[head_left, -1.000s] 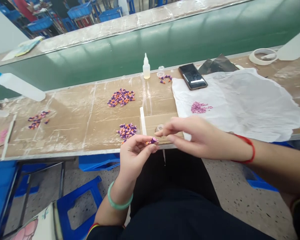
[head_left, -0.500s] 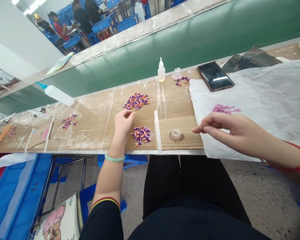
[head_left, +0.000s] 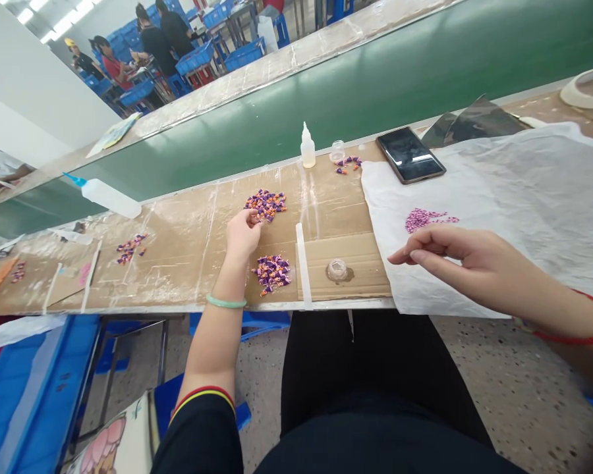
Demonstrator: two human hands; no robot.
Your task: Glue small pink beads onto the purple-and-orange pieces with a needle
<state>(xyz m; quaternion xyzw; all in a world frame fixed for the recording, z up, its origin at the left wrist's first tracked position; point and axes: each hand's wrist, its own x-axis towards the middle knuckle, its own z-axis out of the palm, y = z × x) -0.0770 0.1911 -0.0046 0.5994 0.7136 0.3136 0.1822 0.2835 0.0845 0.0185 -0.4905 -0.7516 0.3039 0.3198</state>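
Observation:
My left hand (head_left: 244,233) is at the lower left edge of a pile of small purple and orange pieces (head_left: 271,203). Its thumb and forefinger are bent together there; whatever lies between the tips is too small to make out. A second pile of similar purple pieces (head_left: 273,271) lies nearer the table edge. Over the white cloth (head_left: 504,191) hovers my right hand (head_left: 454,258), fingers stretched forward, no object visible in them. Left of its fingertips, a small clear jar (head_left: 337,268) sits on a cardboard piece (head_left: 366,247). Tiny pink pieces (head_left: 419,219) lie on the cloth behind that hand.
Toward the back stand a small dropper bottle (head_left: 307,150), a clear cap (head_left: 337,151) and a phone (head_left: 410,155). A larger bottle with a blue tip (head_left: 111,197) lies at left. A white strip (head_left: 303,263) crosses the cardboard's left side. A green belt (head_left: 366,85) runs behind.
My left hand has moved up to the edge of the upper pile. My right hand has drawn slightly right, away from the jar. The camera view has shifted a little.

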